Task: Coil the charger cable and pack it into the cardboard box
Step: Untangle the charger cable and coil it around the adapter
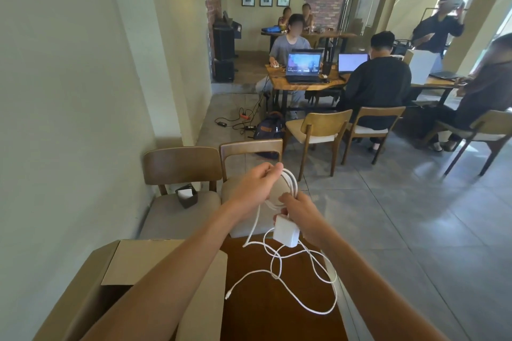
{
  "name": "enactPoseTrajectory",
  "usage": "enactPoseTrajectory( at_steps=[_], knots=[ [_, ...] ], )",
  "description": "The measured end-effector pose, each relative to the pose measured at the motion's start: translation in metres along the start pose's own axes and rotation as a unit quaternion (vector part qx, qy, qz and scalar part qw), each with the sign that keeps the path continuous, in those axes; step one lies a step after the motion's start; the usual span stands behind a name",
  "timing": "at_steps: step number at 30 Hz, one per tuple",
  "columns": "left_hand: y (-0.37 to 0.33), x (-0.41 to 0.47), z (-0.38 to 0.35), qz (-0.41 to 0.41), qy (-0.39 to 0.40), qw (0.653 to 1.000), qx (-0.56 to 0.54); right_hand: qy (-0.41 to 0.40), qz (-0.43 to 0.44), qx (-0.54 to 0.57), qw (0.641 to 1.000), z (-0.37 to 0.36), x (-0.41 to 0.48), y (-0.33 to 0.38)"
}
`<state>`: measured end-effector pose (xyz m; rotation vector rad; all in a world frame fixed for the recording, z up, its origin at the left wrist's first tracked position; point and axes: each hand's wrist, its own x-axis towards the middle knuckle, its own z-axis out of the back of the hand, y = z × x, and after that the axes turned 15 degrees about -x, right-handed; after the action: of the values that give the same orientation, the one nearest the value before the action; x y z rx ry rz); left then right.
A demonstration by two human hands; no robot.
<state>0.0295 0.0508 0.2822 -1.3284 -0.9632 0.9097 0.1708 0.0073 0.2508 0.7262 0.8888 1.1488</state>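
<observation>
My left hand (257, 183) is raised above the table and pinches the top of a small loop of white charger cable (291, 183). My right hand (302, 216) grips the lower part of that loop, and the white charger brick (286, 231) hangs against its palm. The rest of the cable (304, 282) lies in loose tangled loops on the dark wooden table (263, 321), its plug end at the left. An open cardboard box (138, 260) stands at the table's left, partly hidden by my left forearm.
Two wooden chairs (182, 166) stand just beyond the table against the left wall; a small dark holder (187, 195) rests on one seat. Further back, people sit at tables with laptops (303, 68). More chairs (318, 130) stand on the tiled floor to the right.
</observation>
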Motion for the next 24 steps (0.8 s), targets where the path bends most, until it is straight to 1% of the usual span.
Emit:
enactPoseTrajectory(
  at_steps=[2, 3, 5, 6, 7, 8, 9, 11, 12, 14, 16, 17, 19, 20, 22, 24],
  knots=[
    [-0.002, 0.001, -0.002, -0.027, -0.005, 0.997, 0.076, 0.066, -0.076, 0.063, 0.993, 0.0, -0.003, 0.001],
    [-0.003, 0.001, -0.004, -0.041, -0.007, 0.995, 0.093, 0.114, -0.122, 0.104, 0.98, 0.0, -0.006, 0.002],
    [-0.006, 0.0, -0.01, -0.08, -0.002, 0.99, 0.115, 0.233, -0.202, 0.173, 0.935, 0.001, -0.013, 0.003],
    [-0.007, -0.002, -0.014, -0.1, 0.011, 0.987, 0.126, 0.286, -0.216, 0.202, 0.912, 0.001, -0.016, 0.001],
    [-0.008, -0.004, -0.018, -0.116, 0.027, 0.984, 0.134, 0.322, -0.215, 0.232, 0.893, 0.0, -0.017, -0.001],
    [-0.007, -0.006, -0.022, -0.13, 0.041, 0.981, 0.139, 0.341, -0.202, 0.262, 0.88, -0.002, -0.018, -0.004],
    [-0.007, -0.007, -0.026, -0.141, 0.048, 0.979, 0.142, 0.344, -0.186, 0.301, 0.87, -0.004, -0.019, -0.005],
    [-0.009, -0.008, -0.029, -0.156, 0.04, 0.978, 0.136, 0.293, -0.144, 0.372, 0.869, -0.009, -0.018, -0.005],
    [-0.011, -0.008, -0.029, -0.159, 0.027, 0.979, 0.127, 0.254, -0.115, 0.384, 0.88, -0.011, -0.014, -0.003],
    [-0.013, -0.007, -0.023, -0.148, 0.001, 0.982, 0.114, 0.168, -0.086, 0.347, 0.919, -0.011, -0.01, 0.001],
    [-0.009, -0.005, -0.012, -0.107, -0.009, 0.988, 0.113, 0.08, -0.102, 0.265, 0.956, -0.006, -0.007, 0.005],
    [-0.005, -0.005, -0.006, -0.083, -0.011, 0.99, 0.114, 0.048, -0.1, 0.221, 0.969, -0.003, -0.004, 0.005],
    [0.004, -0.006, 0.004, -0.044, -0.015, 0.992, 0.114, 0.015, -0.073, 0.138, 0.988, 0.003, -0.001, 0.005],
    [0.009, -0.008, 0.008, -0.033, -0.019, 0.993, 0.114, 0.002, -0.041, 0.089, 0.995, 0.005, 0.001, 0.006],
    [0.018, -0.014, 0.012, -0.022, -0.021, 0.993, 0.111, -0.031, 0.047, -0.053, 0.997, 0.008, 0.002, 0.006],
    [0.024, -0.02, 0.014, -0.018, 0.001, 0.994, 0.107, -0.054, 0.131, -0.169, 0.975, 0.011, 0.005, 0.006]
  ],
)
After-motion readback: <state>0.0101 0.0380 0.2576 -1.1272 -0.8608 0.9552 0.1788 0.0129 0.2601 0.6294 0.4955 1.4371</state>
